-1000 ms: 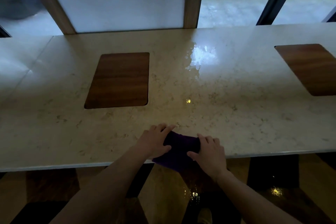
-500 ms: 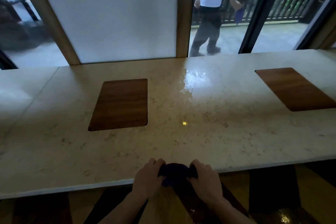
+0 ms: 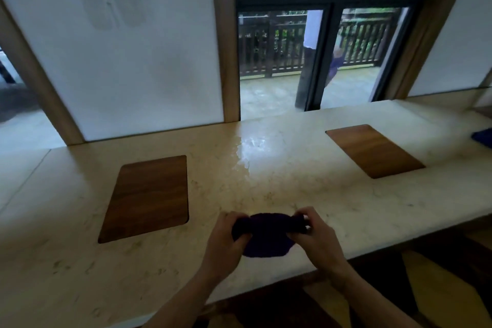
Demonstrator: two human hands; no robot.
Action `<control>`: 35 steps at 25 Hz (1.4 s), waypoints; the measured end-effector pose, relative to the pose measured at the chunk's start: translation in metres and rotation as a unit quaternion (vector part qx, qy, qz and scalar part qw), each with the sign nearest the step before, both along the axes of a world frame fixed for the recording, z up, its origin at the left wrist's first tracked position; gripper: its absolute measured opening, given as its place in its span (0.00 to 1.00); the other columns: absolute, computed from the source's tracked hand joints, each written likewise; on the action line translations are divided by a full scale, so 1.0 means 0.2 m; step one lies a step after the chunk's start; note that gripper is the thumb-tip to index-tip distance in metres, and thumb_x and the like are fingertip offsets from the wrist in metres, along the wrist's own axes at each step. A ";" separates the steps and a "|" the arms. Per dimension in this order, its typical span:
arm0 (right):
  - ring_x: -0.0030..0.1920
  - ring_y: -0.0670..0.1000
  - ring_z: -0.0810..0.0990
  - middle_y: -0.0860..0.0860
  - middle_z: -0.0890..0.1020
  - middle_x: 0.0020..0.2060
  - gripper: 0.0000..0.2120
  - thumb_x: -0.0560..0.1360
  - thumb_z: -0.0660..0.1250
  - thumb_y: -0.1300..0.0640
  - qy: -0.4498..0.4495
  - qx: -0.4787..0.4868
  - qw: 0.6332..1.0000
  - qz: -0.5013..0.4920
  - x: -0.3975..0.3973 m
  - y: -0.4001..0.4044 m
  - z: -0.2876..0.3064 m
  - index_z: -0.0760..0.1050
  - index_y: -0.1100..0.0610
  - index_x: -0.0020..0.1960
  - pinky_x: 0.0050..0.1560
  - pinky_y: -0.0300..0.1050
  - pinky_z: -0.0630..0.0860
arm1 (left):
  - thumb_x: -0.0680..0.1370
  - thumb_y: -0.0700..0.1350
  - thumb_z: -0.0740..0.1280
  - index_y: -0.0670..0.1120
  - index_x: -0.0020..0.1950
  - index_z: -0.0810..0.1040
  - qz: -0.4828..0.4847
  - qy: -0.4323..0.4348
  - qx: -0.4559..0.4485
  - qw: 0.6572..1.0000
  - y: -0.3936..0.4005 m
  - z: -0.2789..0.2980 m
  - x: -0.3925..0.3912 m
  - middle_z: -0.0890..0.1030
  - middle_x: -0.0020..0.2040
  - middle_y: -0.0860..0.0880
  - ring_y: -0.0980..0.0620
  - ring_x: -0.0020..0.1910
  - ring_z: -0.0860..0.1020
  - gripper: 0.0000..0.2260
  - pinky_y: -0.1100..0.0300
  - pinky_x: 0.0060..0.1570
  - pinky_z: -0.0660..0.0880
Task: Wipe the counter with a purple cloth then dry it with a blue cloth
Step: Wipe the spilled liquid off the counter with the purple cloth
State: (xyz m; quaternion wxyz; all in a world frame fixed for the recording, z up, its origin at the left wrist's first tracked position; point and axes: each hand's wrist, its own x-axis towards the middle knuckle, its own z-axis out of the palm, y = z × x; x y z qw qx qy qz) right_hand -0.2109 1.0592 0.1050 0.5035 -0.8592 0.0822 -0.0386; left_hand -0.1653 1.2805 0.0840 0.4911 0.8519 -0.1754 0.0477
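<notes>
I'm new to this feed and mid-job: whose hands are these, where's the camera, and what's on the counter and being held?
There is no machine here: a person works with bare hands, and the one camera sits on their head, looking forward and down. The left hand and right hand both grip a bunched purple cloth near the front edge of the pale stone counter. Two wooden panels are set into the counter, one at the left and one at the right. A shiny patch lies between them. A blue cloth shows at the far right edge.
</notes>
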 end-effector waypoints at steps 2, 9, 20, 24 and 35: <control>0.47 0.46 0.84 0.47 0.83 0.50 0.13 0.75 0.72 0.61 -0.031 0.018 0.999 -0.025 0.00 -0.15 0.11 0.72 0.50 0.55 0.46 0.43 0.83 | 0.76 0.37 0.70 0.57 0.51 0.73 -0.015 -0.040 -0.020 0.999 -0.17 0.09 0.06 0.74 0.50 0.53 0.60 0.48 0.75 0.15 0.70 0.44 0.71; 0.46 0.44 0.82 0.43 0.81 0.50 0.18 0.75 0.73 0.59 -0.115 0.015 0.984 -0.137 -0.13 -0.85 0.40 0.71 0.40 0.55 0.41 0.34 0.79 | 0.77 0.39 0.68 0.49 0.57 0.76 -0.115 -0.106 -0.062 0.986 -0.99 0.33 0.22 0.74 0.53 0.53 0.60 0.52 0.75 0.10 0.69 0.48 0.74; 0.49 0.43 0.80 0.43 0.80 0.52 0.21 0.75 0.71 0.62 -0.177 0.025 0.916 -0.358 -0.76 -1.95 0.54 0.74 0.37 0.56 0.40 0.34 0.78 | 0.79 0.39 0.69 0.66 0.53 0.71 -0.352 -0.086 -0.116 0.925 -2.43 0.55 -0.06 0.74 0.54 0.57 0.57 0.54 0.75 0.19 0.56 0.52 0.76; 0.48 0.44 0.81 0.42 0.80 0.53 0.21 0.76 0.70 0.62 -0.184 0.024 0.896 -0.403 -0.88 -2.13 0.53 0.73 0.36 0.57 0.39 0.35 0.79 | 0.78 0.50 0.65 0.64 0.50 0.75 -0.423 -0.102 -0.137 0.890 -2.73 0.58 -0.13 0.76 0.47 0.54 0.54 0.48 0.77 0.08 0.52 0.47 0.76; 0.51 0.40 0.80 0.39 0.78 0.54 0.22 0.78 0.68 0.62 -0.182 0.008 0.850 -0.495 -0.64 -2.67 0.58 0.71 0.35 0.58 0.44 0.32 0.78 | 0.78 0.39 0.69 0.63 0.52 0.73 -0.471 -0.015 -0.147 0.870 -3.50 0.56 0.18 0.76 0.55 0.53 0.53 0.55 0.77 0.17 0.51 0.56 0.78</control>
